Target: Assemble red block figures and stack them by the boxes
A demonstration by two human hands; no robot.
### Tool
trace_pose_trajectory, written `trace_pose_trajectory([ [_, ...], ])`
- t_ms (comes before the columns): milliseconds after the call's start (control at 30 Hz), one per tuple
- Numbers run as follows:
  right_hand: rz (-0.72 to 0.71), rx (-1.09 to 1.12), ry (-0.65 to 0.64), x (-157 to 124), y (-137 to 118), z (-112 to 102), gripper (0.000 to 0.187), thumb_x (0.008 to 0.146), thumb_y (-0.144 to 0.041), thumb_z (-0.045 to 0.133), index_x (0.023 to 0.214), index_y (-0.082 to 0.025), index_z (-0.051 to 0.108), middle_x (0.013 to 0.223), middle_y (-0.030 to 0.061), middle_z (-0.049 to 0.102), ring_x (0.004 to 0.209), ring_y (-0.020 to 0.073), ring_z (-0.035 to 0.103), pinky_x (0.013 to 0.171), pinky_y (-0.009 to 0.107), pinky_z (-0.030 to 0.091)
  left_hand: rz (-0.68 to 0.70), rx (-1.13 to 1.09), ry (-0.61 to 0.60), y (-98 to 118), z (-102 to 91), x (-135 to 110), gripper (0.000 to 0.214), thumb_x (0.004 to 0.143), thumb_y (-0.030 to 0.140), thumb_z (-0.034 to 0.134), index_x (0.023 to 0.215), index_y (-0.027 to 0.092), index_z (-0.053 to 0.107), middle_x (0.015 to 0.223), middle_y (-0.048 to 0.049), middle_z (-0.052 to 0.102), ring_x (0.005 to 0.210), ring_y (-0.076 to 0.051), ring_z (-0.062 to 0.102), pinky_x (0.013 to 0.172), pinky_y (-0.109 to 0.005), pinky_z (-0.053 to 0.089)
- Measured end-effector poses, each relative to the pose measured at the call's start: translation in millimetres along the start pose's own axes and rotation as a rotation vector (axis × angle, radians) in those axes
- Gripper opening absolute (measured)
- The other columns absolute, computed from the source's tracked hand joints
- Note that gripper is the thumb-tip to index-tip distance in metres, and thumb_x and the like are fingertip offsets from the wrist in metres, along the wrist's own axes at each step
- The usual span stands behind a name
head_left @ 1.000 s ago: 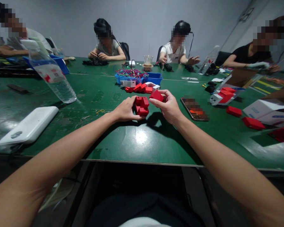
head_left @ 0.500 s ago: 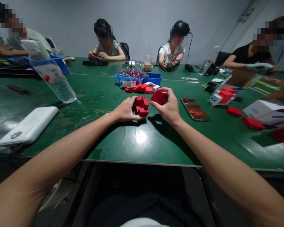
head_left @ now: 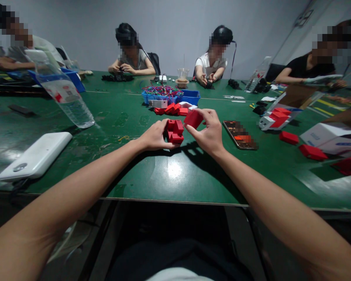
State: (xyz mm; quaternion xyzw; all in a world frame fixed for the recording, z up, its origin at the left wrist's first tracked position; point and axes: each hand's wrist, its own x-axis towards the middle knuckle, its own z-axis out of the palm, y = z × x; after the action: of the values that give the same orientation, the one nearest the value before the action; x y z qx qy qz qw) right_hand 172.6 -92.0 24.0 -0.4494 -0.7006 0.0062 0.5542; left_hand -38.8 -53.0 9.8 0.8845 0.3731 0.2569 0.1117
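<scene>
My left hand [head_left: 153, 136] is closed around a cluster of joined red blocks [head_left: 174, 131], holding it just above the green table [head_left: 175, 171]. My right hand [head_left: 209, 132] pinches a single red block [head_left: 193, 119] between thumb and fingers, right beside the cluster's upper right corner. Farther back lies a pile of loose red and white blocks [head_left: 175, 108].
A white power bank [head_left: 36, 154] and a tilted water bottle [head_left: 62, 93] are at the left. A phone [head_left: 240, 134] lies right of my hand. Red pieces [head_left: 289, 137] and white boxes [head_left: 327, 134] sit at the right. A blue bin [head_left: 190, 95] stands mid-table. Other people sit around the far side.
My right hand has turned the single red block and brought it slightly left, closer to the cluster. The left hand and cluster have stayed in place.
</scene>
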Motion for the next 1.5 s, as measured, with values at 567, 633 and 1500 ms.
trace_pose_trajectory([
  [567, -0.283, 0.238, -0.315, -7.1, -9.7, 5.1, 0.048, 0.085, -0.039, 0.065, 0.129, -0.025, 0.054, 0.131, 0.0107, 0.06, 0.124, 0.0265, 0.054, 0.107, 0.047, 0.041, 0.187, -0.019, 0.131, -0.6, 2.0, -0.4, 0.088, 0.063, 0.048, 0.077, 0.135, 0.013, 0.04, 0.131, -0.018, 0.054, 0.119, -0.034, 0.053, 0.102, -0.049, 0.042],
  [633, -0.287, 0.228, -0.327, -5.9, -7.8, 4.9, 0.048, 0.086, -0.04, 0.064, 0.13, -0.025, 0.054, 0.135, 0.0116, 0.057, 0.128, 0.0269, 0.051, 0.109, 0.048, 0.039, 0.236, -0.033, 0.145, -2.6, 2.6, -0.4, 0.093, 0.063, 0.047, 0.078, 0.138, 0.012, 0.037, 0.134, -0.0191, 0.051, 0.123, -0.035, 0.051, 0.106, -0.05, 0.04],
  [1500, -0.431, 0.077, -0.359, 6.3, -6.1, -2.4, 0.044, 0.075, -0.03, 0.071, 0.116, -0.02, 0.058, 0.115, 0.0107, 0.066, 0.107, 0.0276, 0.059, 0.095, 0.046, 0.046, 0.144, -0.553, -0.085, 1.0, 4.2, 1.3, 0.1, 0.062, 0.028, 0.079, 0.142, 0.021, 0.02, 0.107, -0.0067, 0.065, 0.099, -0.024, 0.066, 0.093, -0.038, 0.049],
])
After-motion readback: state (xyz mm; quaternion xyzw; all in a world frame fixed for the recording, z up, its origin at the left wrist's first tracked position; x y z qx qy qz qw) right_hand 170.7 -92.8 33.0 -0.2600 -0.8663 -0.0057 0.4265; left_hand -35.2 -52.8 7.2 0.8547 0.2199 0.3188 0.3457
